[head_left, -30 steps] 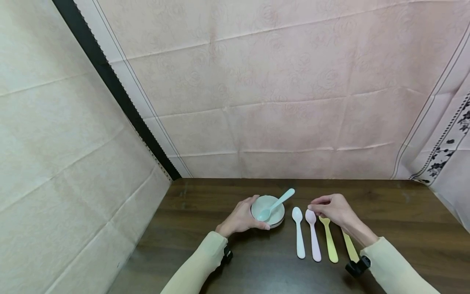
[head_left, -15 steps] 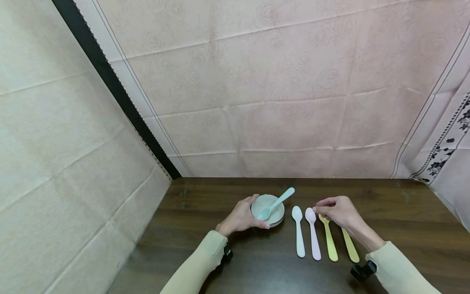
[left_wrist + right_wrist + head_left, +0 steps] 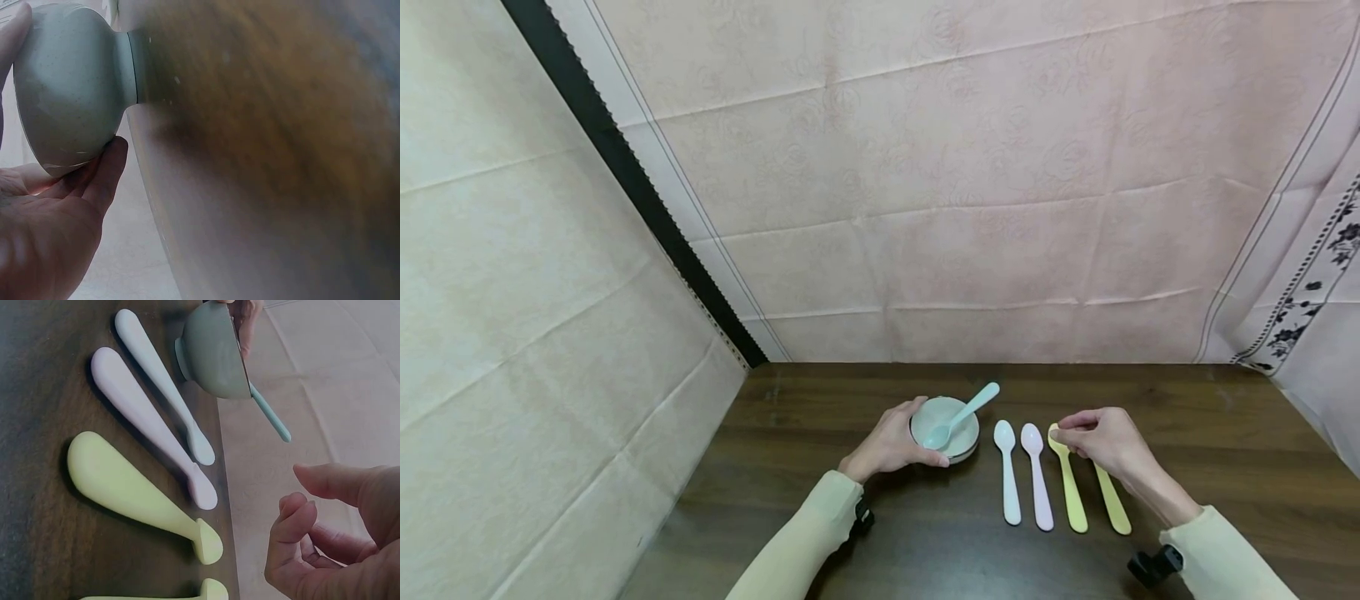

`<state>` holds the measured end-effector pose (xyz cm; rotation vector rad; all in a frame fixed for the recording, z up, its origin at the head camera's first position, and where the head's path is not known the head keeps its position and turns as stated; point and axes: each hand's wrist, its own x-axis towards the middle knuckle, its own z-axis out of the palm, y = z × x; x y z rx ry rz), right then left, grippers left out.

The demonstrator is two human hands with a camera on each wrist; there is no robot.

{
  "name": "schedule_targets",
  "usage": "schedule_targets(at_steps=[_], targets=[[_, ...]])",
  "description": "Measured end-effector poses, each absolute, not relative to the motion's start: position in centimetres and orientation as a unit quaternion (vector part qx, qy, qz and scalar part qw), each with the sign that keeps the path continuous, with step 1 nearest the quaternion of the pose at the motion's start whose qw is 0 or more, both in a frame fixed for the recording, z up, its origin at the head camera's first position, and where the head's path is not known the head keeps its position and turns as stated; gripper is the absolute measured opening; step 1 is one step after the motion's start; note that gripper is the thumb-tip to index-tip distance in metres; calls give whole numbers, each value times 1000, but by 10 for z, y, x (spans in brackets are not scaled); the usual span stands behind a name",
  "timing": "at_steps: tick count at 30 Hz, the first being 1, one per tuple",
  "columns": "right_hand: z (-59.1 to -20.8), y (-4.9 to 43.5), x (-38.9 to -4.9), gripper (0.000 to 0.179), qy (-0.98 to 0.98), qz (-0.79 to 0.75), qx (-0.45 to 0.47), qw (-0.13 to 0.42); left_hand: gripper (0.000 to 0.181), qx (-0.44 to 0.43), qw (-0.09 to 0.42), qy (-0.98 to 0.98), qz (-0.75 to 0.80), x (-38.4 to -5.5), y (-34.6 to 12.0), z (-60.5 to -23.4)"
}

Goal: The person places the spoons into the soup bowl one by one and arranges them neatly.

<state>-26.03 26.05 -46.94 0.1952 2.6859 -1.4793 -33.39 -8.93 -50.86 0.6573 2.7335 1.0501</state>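
My left hand (image 3: 891,443) grips a pale green bowl (image 3: 967,435) from its left side. In the left wrist view the bowl (image 3: 69,87) stands on its foot, with fingers and thumb against its wall. A mint-coloured spoon (image 3: 976,403) leans in it, handle over the rim. To the right lie a pale blue spoon (image 3: 1011,483), a lilac spoon (image 3: 1041,492) and a yellow spoon (image 3: 1073,496). My right hand (image 3: 1108,439) hovers by the yellow spoon's head, holding nothing; thumb (image 3: 334,481) and bent fingers are apart. It partly hides another yellow utensil (image 3: 1112,502).
The dark wooden table (image 3: 940,542) ends at a pale cloth (image 3: 1000,250) hanging along its back edge. Another cloth (image 3: 587,400) hangs on the left. A black wrist camera (image 3: 1155,567) sits by the right sleeve.
My right hand has moved rightward from the lilac spoon's head to the yellow spoon's head. The left hand stays on the bowl, and the spoons lie as before.
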Motion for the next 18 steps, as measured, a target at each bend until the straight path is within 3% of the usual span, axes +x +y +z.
schedule_targets(at_steps=[18], targets=[[-479, 273, -250, 36, 892, -446, 77, 14, 121, 218, 72, 906, 356, -333, -89, -508]])
